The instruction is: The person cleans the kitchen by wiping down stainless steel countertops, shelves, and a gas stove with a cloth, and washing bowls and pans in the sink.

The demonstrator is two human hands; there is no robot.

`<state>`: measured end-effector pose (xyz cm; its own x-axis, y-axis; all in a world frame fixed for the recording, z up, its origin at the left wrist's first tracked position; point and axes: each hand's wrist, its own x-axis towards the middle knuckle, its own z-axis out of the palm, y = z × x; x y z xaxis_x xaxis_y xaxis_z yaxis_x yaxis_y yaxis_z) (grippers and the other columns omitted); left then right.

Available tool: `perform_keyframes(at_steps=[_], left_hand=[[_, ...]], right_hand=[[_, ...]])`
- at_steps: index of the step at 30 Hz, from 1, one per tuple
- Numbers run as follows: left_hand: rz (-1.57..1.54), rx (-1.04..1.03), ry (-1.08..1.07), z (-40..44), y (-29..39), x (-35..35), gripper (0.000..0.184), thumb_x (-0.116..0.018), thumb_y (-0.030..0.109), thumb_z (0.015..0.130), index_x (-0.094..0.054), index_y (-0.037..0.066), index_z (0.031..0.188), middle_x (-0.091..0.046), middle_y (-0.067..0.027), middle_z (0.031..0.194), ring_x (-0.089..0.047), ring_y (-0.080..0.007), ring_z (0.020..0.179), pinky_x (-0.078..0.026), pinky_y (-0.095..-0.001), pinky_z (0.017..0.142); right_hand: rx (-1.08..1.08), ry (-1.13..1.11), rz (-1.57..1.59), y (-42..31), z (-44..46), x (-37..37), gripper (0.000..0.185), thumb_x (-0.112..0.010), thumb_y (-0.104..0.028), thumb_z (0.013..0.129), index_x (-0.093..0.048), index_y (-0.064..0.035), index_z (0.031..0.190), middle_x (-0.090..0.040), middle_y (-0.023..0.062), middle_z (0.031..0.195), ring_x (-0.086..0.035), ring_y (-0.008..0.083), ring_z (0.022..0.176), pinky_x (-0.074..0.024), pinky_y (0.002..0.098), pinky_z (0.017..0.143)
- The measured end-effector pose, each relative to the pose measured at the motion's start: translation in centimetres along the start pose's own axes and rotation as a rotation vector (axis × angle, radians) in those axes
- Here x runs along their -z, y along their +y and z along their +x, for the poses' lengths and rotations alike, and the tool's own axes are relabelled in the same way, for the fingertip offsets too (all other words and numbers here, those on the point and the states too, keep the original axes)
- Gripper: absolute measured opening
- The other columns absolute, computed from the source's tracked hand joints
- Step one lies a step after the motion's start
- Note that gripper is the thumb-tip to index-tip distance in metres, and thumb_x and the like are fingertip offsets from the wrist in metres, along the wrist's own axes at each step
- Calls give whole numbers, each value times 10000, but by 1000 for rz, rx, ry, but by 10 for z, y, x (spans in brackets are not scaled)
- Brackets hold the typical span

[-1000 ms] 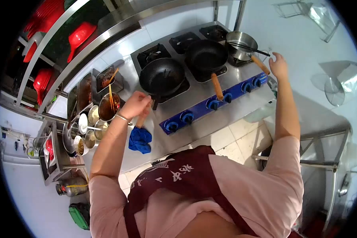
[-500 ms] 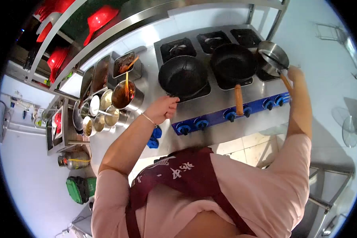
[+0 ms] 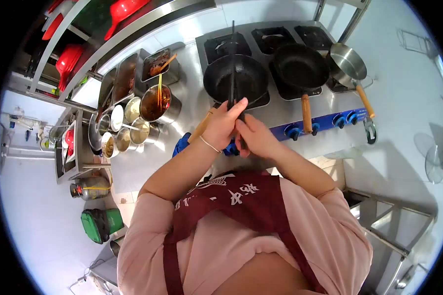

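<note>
My left hand and my right hand meet in front of the left black wok. Both are closed round a pair of long black chopsticks, which point away from me over that wok. Their near end shows below my fingers. The wok's wooden handle slants out beside my left hand; whether the hand touches it I cannot tell. To the right sit a second black pan with a wooden handle and a steel saucepan, both on the stove.
Left of the stove, a steel pot of dark sauce stands near several small bowls and rectangular sauce containers. A blue cloth lies by the stove. Red ladle-shaped dishes sit on the shelf. A gas cylinder stands on the floor.
My right hand has come left from the steel saucepan with the dark chopsticks. My left hand has shifted right to meet it. The saucepan's handle now shows free of my hand.
</note>
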<state>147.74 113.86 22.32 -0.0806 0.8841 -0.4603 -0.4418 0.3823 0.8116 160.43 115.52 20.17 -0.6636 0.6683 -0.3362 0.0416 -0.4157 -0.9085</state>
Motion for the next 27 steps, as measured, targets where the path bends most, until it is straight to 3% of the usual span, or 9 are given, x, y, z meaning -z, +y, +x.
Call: perform_keyframes(at_steps=[5, 7, 8, 10, 12, 15, 19, 22, 27], left_hand=[[126, 28, -26, 18, -19, 50, 204, -616, 279, 839, -539, 99, 783, -538, -2, 709, -463, -98, 521, -341, -225, 463], [248, -351, -127, 24, -13, 82, 180, -578, 259, 868, -522, 101, 803, -519, 3, 684, -472, -125, 541, -360, -250, 491], [412, -449, -84, 21, -2, 98, 188, -544, 273, 894, -518, 99, 829, -513, 2, 685, -472, -139, 553, -369, -258, 508], [268, -413, 32, 5, 22, 115, 211, -478, 294, 936, -516, 93, 886, -488, 7, 676, -456, -145, 562, -376, -265, 528], [-3, -253, 99, -6, 37, 136, 232, -447, 303, 953, -520, 85, 921, -443, 18, 649, -423, -120, 553, -367, -260, 523], [123, -182, 202, 0, 26, 179, 187, -482, 267, 935, -514, 83, 924, -377, 52, 592, -332, -46, 471, -273, -213, 423], [482, -74, 321, 11, -1, 178, 210, -621, 284, 815, -531, 94, 825, -411, 57, 567, -348, -52, 438, -263, -216, 395], [775, 37, 240, 13, -3, 154, 333, -650, 368, 798, -610, 87, 971, -528, 14, 669, -464, -66, 552, -346, -227, 465], [698, 80, 17, 20, -10, 145, 361, -618, 306, 835, -578, -4, 1016, -626, -60, 819, -556, -103, 709, -429, -230, 614]], right_hand=[[79, -313, -742, -7, -15, 18, 282, -457, -286, 926, -529, -13, 922, -612, 108, 705, -623, 201, 623, -490, 286, 574], [358, -198, -808, -28, -42, 44, 262, -498, -267, 915, -566, -22, 978, -636, 79, 797, -631, 183, 703, -493, 274, 631], [242, -78, -360, -27, -50, 63, 241, -521, -228, 909, -566, -40, 1053, -633, 53, 826, -618, 141, 710, -487, 255, 623], [274, 431, -170, -22, -50, 111, 194, -508, -187, 919, -567, -57, 1051, -615, 42, 792, -584, 92, 704, -472, 225, 618], [435, 763, -553, 8, -39, 166, 289, -518, -241, 918, -526, -33, 1119, -629, 73, 901, -600, 150, 794, -473, 287, 747], [322, 850, -595, 51, -27, 195, 377, -548, -286, 897, -501, -6, 1145, -610, 102, 1013, -603, 187, 840, -464, 316, 800], [54, 500, 297, 33, -25, 161, 422, -622, -292, 843, -494, -13, 1133, -587, 88, 982, -592, 186, 765, -497, 289, 674], [7, 500, 317, 44, -5, 161, 331, -633, -235, 825, -511, -19, 1044, -564, 59, 817, -547, 148, 632, -467, 257, 536], [-8, 547, 126, 19, -15, 165, 230, -624, -145, 780, -516, -19, 938, -487, 20, 611, -466, 108, 496, -372, 236, 434]])
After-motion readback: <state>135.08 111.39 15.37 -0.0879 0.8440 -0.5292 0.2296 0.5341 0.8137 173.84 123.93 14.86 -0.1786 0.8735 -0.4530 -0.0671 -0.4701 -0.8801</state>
